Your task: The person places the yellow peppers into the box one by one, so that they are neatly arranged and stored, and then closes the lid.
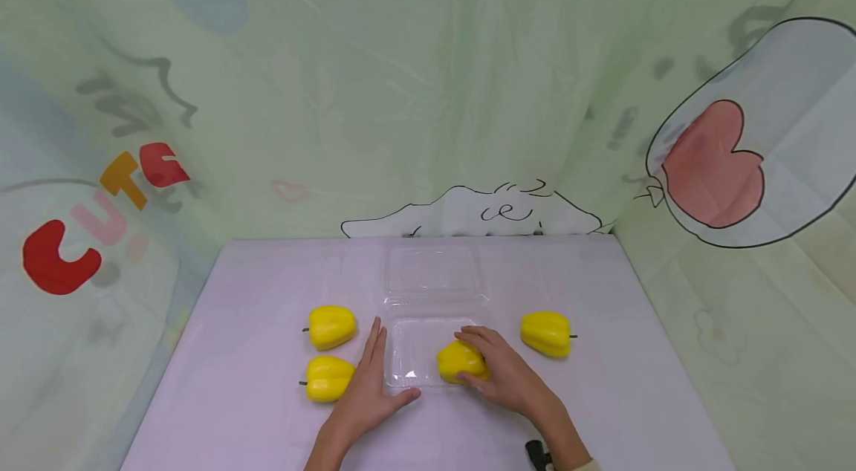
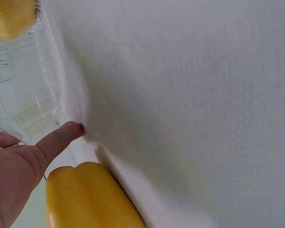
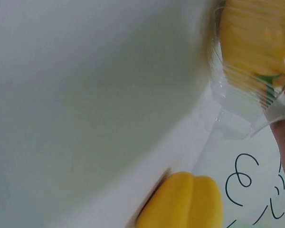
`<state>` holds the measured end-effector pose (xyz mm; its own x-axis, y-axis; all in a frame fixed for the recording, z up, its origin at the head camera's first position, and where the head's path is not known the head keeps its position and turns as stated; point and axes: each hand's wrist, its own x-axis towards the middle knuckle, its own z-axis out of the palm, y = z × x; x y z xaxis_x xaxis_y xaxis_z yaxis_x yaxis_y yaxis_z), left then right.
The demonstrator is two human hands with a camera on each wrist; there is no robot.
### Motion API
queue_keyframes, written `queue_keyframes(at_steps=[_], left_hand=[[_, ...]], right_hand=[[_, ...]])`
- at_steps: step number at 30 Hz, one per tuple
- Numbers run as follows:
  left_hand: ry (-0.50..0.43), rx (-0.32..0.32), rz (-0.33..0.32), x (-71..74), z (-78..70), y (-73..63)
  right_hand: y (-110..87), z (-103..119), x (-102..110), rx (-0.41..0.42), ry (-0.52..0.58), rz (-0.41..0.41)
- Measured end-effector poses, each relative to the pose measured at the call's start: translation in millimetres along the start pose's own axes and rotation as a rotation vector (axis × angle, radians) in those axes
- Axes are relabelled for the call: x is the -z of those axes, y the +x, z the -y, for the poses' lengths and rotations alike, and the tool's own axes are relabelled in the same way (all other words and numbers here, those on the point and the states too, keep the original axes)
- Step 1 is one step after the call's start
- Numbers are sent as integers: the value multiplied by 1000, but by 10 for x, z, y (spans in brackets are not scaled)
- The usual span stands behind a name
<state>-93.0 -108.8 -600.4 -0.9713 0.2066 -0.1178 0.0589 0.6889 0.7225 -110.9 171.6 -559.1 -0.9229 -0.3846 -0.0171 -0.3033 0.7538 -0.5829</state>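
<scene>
While the right hand [image 1: 503,374] curls round a yellow pepper [image 1: 458,362] in the clear container's [image 1: 413,352] right end, the left hand [image 1: 365,395], fingers straight and holding nothing, lines the opposite side (touching or not, I cannot tell). The pepper's long axis runs roughly crosswise, stem [image 3: 269,88] toward the right hand.
</scene>
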Motion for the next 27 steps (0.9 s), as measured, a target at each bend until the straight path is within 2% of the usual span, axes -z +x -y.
queue_keyframes(at_steps=[5,8,13,18,22,27], left_hand=[[-1,-2,1,-9,-15,-8],[-6,3,2,-9,-19,-9],[-14,-3,-6,-7,-17,-6],[-19,-15,-18,-16,-5,-8],[-28,-14,-16,-17,-2,-9],[-34,-9,-10,-24,-5,-10]], right_hand=[[-3,-33,49,-35,34,-30],[-22,-83,103,-28,44,-75],[-64,-230,262,0,18,-208],[-120,-414,482,-39,-32,-323],[-201,-592,619,-97,-66,-351],[-321,-834,705,-153,-65,-345]])
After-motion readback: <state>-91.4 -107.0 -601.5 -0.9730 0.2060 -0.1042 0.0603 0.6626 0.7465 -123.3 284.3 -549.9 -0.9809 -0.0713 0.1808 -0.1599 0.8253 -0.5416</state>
